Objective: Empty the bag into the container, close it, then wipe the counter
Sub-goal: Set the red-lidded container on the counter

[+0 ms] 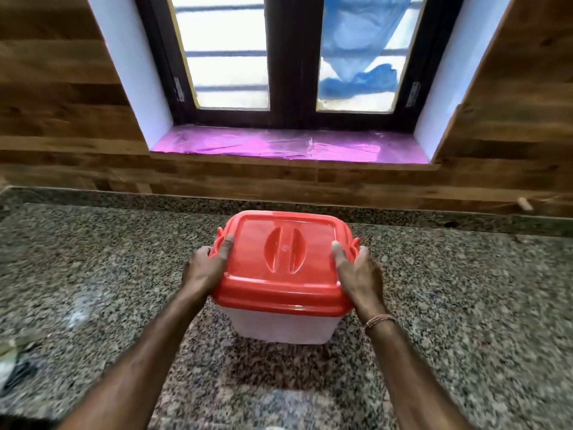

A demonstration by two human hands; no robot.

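Granite counter (93, 274): speckled grey-brown stone, polished, running the full width of the view, with a raised stone lip along the back.

Container (280, 325): translucent white plastic tub, rectangular with rounded corners, standing upright on the counter at centre, apart from the back lip. Contents cannot be made out through the wall.

Lid (283, 262): red-orange plastic, seated on top of the container, with a recessed grip moulded in the middle and a clip on each short side.

Left hand (206, 265): clasped on the left edge of the lid, thumb lying on the top surface, fingers curled around the side at the clip.

Right hand (361, 270): clasped on the right edge of the lid in the same manner, thumb on top, fingers wrapped around the side clip. A thread bracelet (379, 321) sits on this wrist.

Window (294, 57): dark frame, two panes, blue sheet visible behind the right pane.

Sill (279, 147): covered in shiny pink-purple film.

Wall panelling (55, 103): wood-grain, either side of and below the window.

Blurred item (15, 364): at the far left edge of the counter, not identifiable.
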